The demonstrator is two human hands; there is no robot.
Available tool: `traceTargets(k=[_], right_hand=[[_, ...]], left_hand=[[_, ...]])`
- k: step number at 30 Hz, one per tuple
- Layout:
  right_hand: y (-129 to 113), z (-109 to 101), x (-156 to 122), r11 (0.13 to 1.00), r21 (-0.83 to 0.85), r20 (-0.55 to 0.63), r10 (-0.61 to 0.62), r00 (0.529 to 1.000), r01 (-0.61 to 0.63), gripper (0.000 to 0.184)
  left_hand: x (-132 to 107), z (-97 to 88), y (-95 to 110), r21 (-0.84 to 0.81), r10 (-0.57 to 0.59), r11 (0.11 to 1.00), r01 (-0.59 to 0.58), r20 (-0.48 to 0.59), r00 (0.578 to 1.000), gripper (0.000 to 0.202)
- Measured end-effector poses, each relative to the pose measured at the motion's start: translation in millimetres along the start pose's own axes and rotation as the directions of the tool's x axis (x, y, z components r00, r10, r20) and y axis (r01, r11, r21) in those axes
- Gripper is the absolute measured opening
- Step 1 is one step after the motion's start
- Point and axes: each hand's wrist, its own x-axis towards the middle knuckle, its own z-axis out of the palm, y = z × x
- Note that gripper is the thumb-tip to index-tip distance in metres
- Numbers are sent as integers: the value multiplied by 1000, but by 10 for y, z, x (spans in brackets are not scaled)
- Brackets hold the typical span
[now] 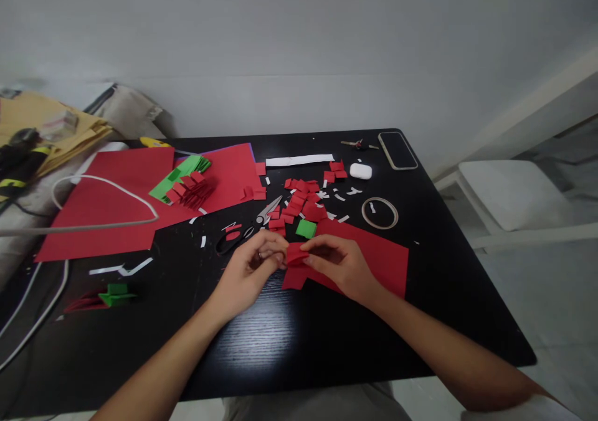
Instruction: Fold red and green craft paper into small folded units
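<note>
A small folded piece of red paper (pixel 295 256) is pinched between my two hands, just above the black table. My left hand (pixel 255 265) grips its left edge with thumb and fingers. On the other side, my right hand (pixel 343 265) has thumb and forefinger closed on its right edge. Under and beside my right hand lies a red sheet (pixel 383 256). Directly beyond the fingers are a green paper square (pixel 306 228) and a pile of small folded red pieces (pixel 299 200). Black-handled scissors (pixel 252 228) lie partly open beyond my left hand.
Large red sheets (pixel 112 190) cover the left of the table, with folded green strips (pixel 170 181) on top. A white cable (pixel 107 225) crosses there. A tape ring (pixel 380 213), white case (pixel 360 171) and phone (pixel 397 151) lie right. A white chair (pixel 514 190) stands beyond.
</note>
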Motion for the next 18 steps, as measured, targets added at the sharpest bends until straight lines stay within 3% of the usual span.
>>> traceTargets(k=[4, 12, 18], right_hand=[[-4, 4, 11, 999, -43, -67, 7, 998, -10, 20], [-6, 61, -33, 991, -131, -128, -39, 991, 23, 21], [-4, 60, -40, 993, -119, -119, -32, 992, 18, 18]], left_hand=[[-18, 11, 1, 35, -28, 999, 26, 33, 999, 14], [-13, 61, -88, 160, 8, 987, 4, -74, 997, 22], [-28, 75, -90, 134, 0, 991, 14, -103, 995, 21]])
